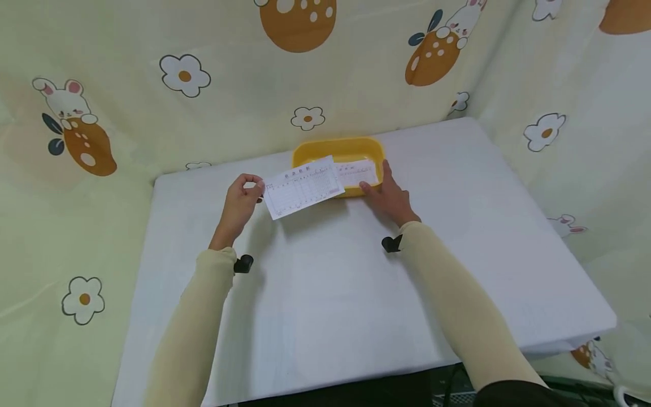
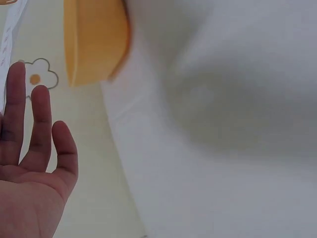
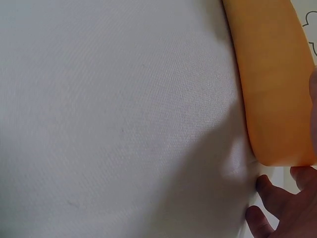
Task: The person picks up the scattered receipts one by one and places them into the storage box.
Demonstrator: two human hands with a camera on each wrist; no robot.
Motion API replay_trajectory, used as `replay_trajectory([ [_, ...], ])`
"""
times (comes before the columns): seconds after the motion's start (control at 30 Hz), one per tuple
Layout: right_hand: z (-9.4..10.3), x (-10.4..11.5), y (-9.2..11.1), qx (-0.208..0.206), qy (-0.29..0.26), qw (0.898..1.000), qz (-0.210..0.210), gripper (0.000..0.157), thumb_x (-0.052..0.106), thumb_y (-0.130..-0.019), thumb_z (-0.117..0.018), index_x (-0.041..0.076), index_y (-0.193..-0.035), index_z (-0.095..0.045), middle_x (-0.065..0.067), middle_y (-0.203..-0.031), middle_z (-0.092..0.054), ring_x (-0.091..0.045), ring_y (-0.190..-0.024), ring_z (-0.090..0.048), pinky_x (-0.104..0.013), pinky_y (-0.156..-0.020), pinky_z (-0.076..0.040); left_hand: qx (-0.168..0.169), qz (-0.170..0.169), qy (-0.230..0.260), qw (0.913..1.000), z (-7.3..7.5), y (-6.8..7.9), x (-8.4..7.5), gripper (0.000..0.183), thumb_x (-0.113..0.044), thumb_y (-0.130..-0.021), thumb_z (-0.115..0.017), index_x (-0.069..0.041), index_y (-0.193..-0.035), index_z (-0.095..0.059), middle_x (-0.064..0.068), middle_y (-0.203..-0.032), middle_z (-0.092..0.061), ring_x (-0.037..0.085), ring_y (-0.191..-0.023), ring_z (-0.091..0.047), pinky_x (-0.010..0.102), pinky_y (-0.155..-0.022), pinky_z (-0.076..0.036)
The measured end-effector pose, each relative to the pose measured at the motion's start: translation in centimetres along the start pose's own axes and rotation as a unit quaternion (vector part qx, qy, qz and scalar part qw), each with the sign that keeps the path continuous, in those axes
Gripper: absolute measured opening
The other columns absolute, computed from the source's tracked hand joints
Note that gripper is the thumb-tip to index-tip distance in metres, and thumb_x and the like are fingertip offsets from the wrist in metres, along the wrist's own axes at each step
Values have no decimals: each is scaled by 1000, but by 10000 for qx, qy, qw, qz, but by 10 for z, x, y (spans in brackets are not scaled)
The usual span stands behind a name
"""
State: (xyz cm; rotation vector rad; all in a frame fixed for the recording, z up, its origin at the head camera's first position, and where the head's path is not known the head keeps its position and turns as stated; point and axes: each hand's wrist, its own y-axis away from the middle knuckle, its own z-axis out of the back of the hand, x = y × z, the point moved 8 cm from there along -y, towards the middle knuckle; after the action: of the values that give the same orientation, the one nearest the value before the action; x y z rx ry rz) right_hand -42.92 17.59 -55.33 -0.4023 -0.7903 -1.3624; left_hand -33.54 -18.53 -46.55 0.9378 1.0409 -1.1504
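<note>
A white printed form (image 1: 304,187) with a table of ruled lines hangs tilted from my left hand (image 1: 238,204), which pinches its left edge between thumb and fingertips. Its right end overlaps the front of a yellow plastic basket (image 1: 337,144). Inside the basket lies another printed paper slip (image 1: 357,173), partly covered by the held form. My right hand (image 1: 390,200) holds the basket at its near right corner, thumb at the front rim and fingers along the right side. In the left wrist view, the other fingers (image 2: 40,131) extend loosely, and only an edge of the form shows.
The basket stands near the back edge of a table covered with a white cloth (image 1: 325,305). Behind it hangs a pale curtain (image 1: 229,113) with flower and rabbit prints. Dark items and a keyboard (image 1: 455,398) show below the front edge.
</note>
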Motion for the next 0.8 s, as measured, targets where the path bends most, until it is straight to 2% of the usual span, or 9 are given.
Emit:
replay_trajectory([
  [0.17,0,-5,4,-10,0,10000,-68,108,73,-103,-48,17,-171,14,-15,-177,-10,-44,-159,-23,-74,-121,-4,151,-209,-190,9995,-20,-26,-30,25,-13,-111,-55,5,-128,-56,22,-123,-66,27,-100,-63,35,-94,-51],
  [0.3,5,0,7,-73,36,9999,70,106,72,-104,-48,16,-171,12,-14,-178,-9,-43,-159,-24,-74,-121,-5,193,-239,-269,9992,-35,-47,-52,23,-15,-112,-55,1,-129,-57,20,-126,-65,28,-103,-64,36,-97,-52],
  [0.4,5,2,7,-107,-1,9999,113,105,70,-105,-49,16,-171,11,-13,-178,-9,-43,-159,-24,-75,-120,-4,157,-213,-240,9994,-43,-60,-61,22,-15,-113,-54,0,-129,-57,19,-127,-66,29,-105,-64,36,-98,-51],
  [0.53,2,-1,6,-119,-85,9999,23,104,69,-105,-50,19,-172,11,-10,-178,-10,-42,-158,-27,-72,-121,-4,215,-14,-305,9993,-58,-72,-61,22,-16,-114,-54,-2,-130,-56,17,-128,-66,31,-108,-64,36,-99,-51],
  [0.67,0,-3,6,-174,-136,9998,-4,102,67,-105,-52,20,-172,9,-10,-178,-12,-41,-157,-30,-69,-122,-7,345,269,-500,9978,-73,-76,-52,23,-18,-115,-52,-5,-134,-56,14,-130,-65,31,-110,-62,34,-102,-51],
  [0.8,0,-3,6,-254,-94,9996,65,101,66,-106,-51,20,-172,8,-10,-178,-14,-40,-156,-33,-67,-121,-12,411,407,-579,9966,-84,-78,-43,26,-17,-115,-51,-3,-136,-55,16,-130,-63,29,-108,-60,36,-105,-51],
])
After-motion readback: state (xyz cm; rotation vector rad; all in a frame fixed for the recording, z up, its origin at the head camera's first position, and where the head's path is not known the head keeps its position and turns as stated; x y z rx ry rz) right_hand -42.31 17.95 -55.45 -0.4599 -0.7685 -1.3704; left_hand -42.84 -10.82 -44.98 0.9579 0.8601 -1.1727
